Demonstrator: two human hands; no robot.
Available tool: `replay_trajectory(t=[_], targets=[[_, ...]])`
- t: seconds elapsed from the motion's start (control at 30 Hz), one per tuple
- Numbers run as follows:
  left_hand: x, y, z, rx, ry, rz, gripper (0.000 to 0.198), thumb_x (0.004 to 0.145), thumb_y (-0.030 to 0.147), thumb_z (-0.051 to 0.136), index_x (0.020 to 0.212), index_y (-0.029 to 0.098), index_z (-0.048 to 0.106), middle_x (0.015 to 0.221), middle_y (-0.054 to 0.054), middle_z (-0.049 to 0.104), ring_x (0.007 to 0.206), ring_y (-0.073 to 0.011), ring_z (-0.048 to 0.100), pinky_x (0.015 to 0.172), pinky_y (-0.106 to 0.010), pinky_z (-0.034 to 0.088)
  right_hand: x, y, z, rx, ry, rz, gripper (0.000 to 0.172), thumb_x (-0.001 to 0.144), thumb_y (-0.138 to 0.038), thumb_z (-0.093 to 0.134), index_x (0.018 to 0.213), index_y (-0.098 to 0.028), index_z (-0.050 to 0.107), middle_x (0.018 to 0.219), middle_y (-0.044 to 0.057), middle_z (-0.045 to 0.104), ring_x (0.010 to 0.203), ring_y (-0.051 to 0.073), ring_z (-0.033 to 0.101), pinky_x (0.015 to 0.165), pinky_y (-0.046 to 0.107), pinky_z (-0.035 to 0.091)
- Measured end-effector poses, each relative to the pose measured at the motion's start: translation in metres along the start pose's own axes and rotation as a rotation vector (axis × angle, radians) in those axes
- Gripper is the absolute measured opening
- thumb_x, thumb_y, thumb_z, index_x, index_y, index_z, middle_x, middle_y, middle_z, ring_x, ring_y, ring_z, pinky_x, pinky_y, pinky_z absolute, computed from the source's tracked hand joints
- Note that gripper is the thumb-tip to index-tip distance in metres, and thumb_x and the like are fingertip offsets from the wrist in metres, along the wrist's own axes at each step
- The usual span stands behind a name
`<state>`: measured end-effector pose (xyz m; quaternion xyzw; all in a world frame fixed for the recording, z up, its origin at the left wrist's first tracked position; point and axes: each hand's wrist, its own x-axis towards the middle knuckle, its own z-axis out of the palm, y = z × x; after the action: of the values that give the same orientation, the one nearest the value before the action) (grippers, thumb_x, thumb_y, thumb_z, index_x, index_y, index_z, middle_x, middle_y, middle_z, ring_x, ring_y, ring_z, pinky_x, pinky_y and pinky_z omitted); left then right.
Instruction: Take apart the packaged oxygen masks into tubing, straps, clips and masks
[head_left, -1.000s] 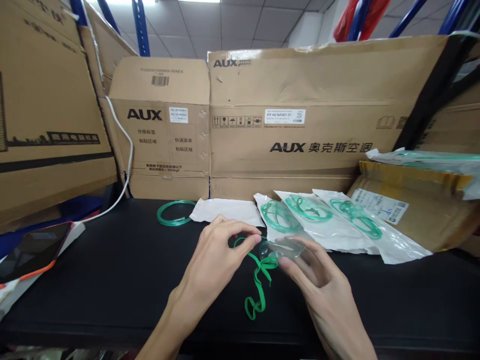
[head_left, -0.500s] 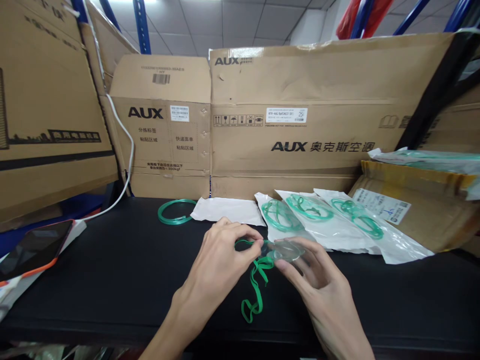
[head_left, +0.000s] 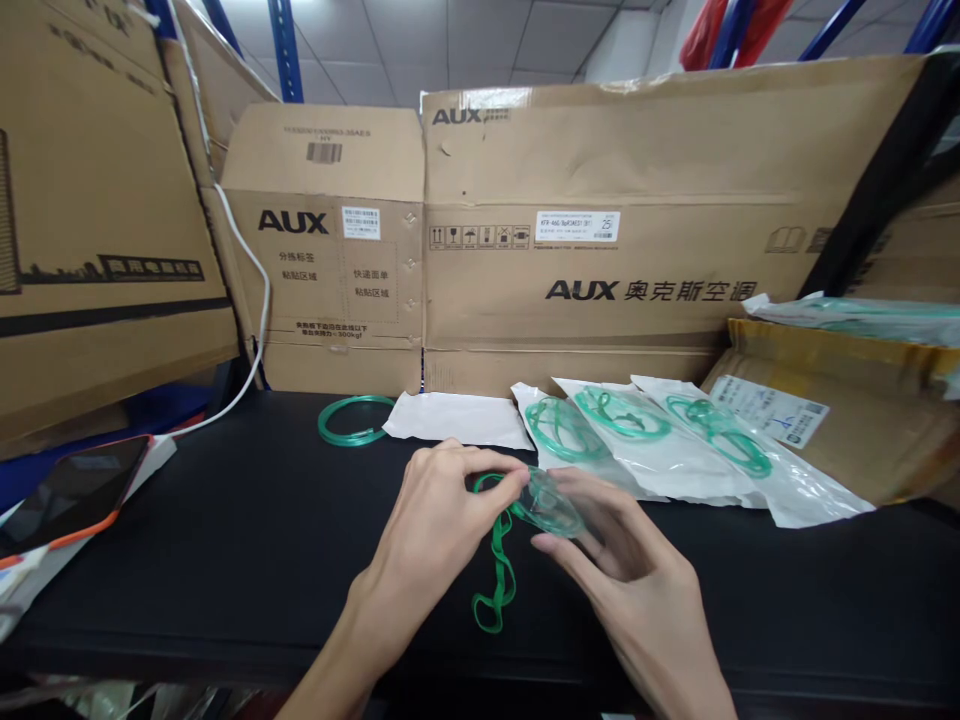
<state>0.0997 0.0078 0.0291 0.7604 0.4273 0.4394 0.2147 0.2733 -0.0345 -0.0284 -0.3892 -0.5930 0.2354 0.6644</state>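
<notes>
While held over the black table [head_left: 225, 540] near its front edge, the clear mask [head_left: 556, 506] sat between both hands. Left hand [head_left: 435, 530] pinched the green strap [head_left: 495, 570] at the mask rim, right hand [head_left: 637, 590] gripped the mask. Sealed packets [head_left: 660, 450] lay just behind, with bare tabletop leftward to the phone [head_left: 71, 492].

A single head-worn camera looks forward and down over a black table [head_left: 225, 560], close above the wearer's left hand [head_left: 439, 525] and right hand [head_left: 637, 590] pinching a clear oxygen mask [head_left: 555, 505], facing AUX cardboard boxes [head_left: 600, 260] standing just behind.
</notes>
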Motion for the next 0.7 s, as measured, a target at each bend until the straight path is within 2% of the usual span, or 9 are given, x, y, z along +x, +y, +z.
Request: replay_trajectory(t=[0.1, 0.2, 0.33, 0.53, 0.63, 0.7], targets=[[0.0023, -0.002, -0.0012, -0.076, -0.016, 0.005, 0.011, 0.091, 0.029, 0.074, 0.09, 0.033, 0.084, 0.089, 0.009, 0.082, 0.086, -0.0174, 0.072, 0.079, -0.028, 0.048, 0.0, -0.0042, -0.005, -0.059, -0.012, -0.021, 0.012, 0.092, -0.039, 0.073, 0.101, -0.031, 0.076, 0.119, 0.002, 0.073, 0.12, 0.021, 0.068, 0.097, 0.023, 0.059], [0.0038, -0.0027, -0.0009, -0.182, -0.064, 0.006, 0.009, 0.089, 0.027, 0.075, 0.087, 0.03, 0.083, 0.087, 0.01, 0.081, 0.084, -0.0147, 0.072, 0.076, -0.024, 0.048, 0.0004, -0.0067, -0.0059, -0.12, 0.056, -0.017, 0.016, 0.099, -0.039, 0.064, 0.096, -0.028, 0.076, 0.112, 0.003, 0.075, 0.114, 0.02, 0.069, 0.097, 0.024, 0.057], [0.0037, -0.0018, -0.0002, -0.296, -0.163, -0.033, 0.008, 0.089, 0.025, 0.074, 0.085, 0.027, 0.082, 0.083, 0.009, 0.081, 0.084, -0.0133, 0.073, 0.076, -0.02, 0.049, 0.0018, -0.0065, -0.0019, -0.117, 0.119, 0.036, 0.011, 0.094, -0.036, 0.072, 0.101, -0.028, 0.077, 0.103, 0.003, 0.076, 0.101, 0.019, 0.072, 0.09, 0.024, 0.06], [0.0052, -0.0014, -0.0015, -0.415, -0.315, -0.071, 0.015, 0.091, 0.02, 0.069, 0.084, 0.022, 0.081, 0.081, 0.005, 0.081, 0.084, -0.0141, 0.073, 0.078, -0.02, 0.05, 0.0021, -0.0063, -0.0012, -0.099, 0.058, -0.067, 0.007, 0.091, -0.025, 0.075, 0.092, -0.029, 0.08, 0.107, 0.004, 0.073, 0.106, 0.019, 0.069, 0.087, 0.022, 0.061], [0.0063, -0.004, -0.0011, -0.455, -0.364, -0.064, 0.014, 0.093, 0.025, 0.069, 0.087, 0.021, 0.082, 0.082, 0.003, 0.081, 0.086, -0.0155, 0.074, 0.079, -0.021, 0.05, 0.0021, -0.0071, -0.0026, -0.116, 0.054, -0.084, 0.008, 0.091, -0.023, 0.074, 0.089, -0.028, 0.08, 0.106, 0.005, 0.072, 0.106, 0.019, 0.069, 0.086, 0.022, 0.061], [0.0061, -0.0054, -0.0009, -0.451, -0.354, -0.049, 0.017, 0.095, 0.031, 0.069, 0.089, 0.022, 0.082, 0.084, 0.003, 0.081, 0.087, -0.0158, 0.073, 0.079, -0.022, 0.05, 0.002, -0.0073, -0.0026, -0.135, 0.067, -0.084, 0.008, 0.091, -0.024, 0.074, 0.086, -0.028, 0.078, 0.105, 0.004, 0.071, 0.104, 0.019, 0.069, 0.085, 0.021, 0.06]])
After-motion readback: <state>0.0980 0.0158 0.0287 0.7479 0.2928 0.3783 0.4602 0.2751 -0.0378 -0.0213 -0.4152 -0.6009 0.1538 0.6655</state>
